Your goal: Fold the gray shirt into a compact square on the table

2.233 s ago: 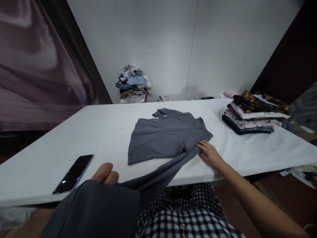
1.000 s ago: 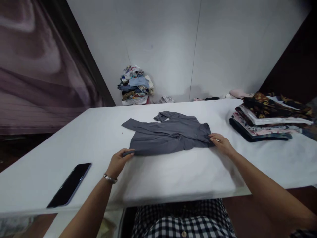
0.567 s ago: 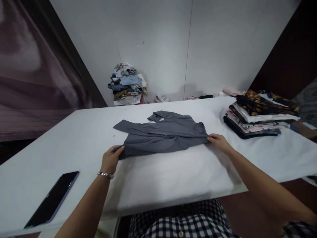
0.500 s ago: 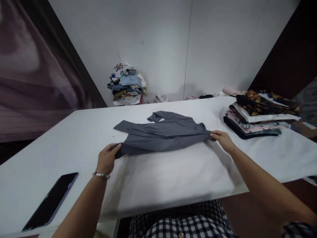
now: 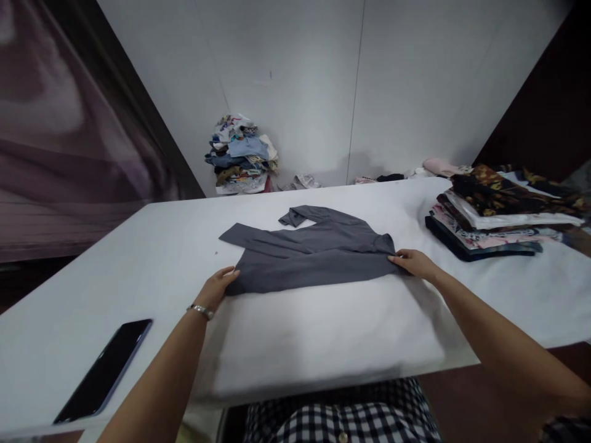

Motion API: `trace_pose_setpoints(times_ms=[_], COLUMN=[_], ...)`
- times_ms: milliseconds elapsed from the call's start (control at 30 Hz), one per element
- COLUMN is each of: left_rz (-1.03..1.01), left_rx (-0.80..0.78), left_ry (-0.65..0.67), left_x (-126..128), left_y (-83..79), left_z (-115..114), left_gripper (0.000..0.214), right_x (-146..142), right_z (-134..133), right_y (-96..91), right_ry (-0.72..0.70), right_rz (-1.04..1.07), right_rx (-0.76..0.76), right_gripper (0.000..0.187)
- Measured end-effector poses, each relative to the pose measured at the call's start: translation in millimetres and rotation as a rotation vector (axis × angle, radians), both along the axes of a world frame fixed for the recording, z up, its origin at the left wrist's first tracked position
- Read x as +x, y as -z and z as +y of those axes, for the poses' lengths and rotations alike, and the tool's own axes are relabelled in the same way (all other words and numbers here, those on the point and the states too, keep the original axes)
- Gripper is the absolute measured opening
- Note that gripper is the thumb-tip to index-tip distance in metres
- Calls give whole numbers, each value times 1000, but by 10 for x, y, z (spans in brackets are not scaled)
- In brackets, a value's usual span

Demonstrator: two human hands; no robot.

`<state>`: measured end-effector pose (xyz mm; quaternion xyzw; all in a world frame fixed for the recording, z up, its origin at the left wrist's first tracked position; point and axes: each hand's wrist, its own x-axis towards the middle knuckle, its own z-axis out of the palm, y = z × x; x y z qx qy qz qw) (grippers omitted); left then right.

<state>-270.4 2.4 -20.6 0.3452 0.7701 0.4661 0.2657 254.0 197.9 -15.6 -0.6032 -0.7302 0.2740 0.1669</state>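
Observation:
A grey shirt (image 5: 314, 249) lies on the white-covered table (image 5: 332, 332), its near side folded over and its sleeves pointing left and away. My left hand (image 5: 218, 287), with a metal band at the wrist, pinches the shirt's near left corner between thumb and fingers. At the other end, my right hand (image 5: 412, 263) grips the near right edge close to the collar, thumb on top. The cloth between both hands rests on the table. The fingertips beneath the fabric are partly hidden.
A black phone (image 5: 105, 372) lies at the table's left front. Folded clothes (image 5: 489, 227) are stacked on the right. Beyond the far edge, a tall heap of clothes (image 5: 242, 154) stands against the white wall (image 5: 305, 74). A purplish curtain (image 5: 69, 141) hangs at the left.
The near edge, slightly raised and creased before, now lies flatter and smoother on the table. Both hands have lowered with it, still at its ends. The view has shifted slightly.

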Motion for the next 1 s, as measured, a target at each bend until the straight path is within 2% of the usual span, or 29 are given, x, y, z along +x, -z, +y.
trace_pose_setpoints(times_ms=[67,133,233,333,367,433,533,633,733,867,1000], left_rz=[34,102,281,455,493,519,484,478,473,404,287], left_rx=[-39,-14,132,272,252,93,-143,-151,-123,-89,-24], left_ry=[12,25,-1,-72,-78,-34,89,118,85,53,-17], left_x=[29,103,238,304,308,302,294,303,323,360,375], left_y=[27,13,-127,-292,-312,-275,-100,39,79,118,201], left_z=[-72,-86,-53,-63,-88,-164,-302,-397,-417,-399,-403], left_gripper=[53,50,41,38,38,37,38,43,41,43,42], right_x=[-70,-156,-234,-165,-111,14,145,73,-261,-970,-1664], right_z=[26,61,85,31,-1,-67,-134,-161,-177,-177,-177], right_y=[-1,-8,-42,-63,-56,-22,15,-40,-142,-193,-153], right_ry=[0,-6,15,93,110,85,-15,-74,-193,-398,-577], right_rz=[-25,-28,39,267,321,317,128,-30,-20,36,-112], right_rx=[70,101,47,-37,-60,-114,-145,68,271,278,231], right_gripper=[42,36,22,21,21,21,13,24,31,27,24])
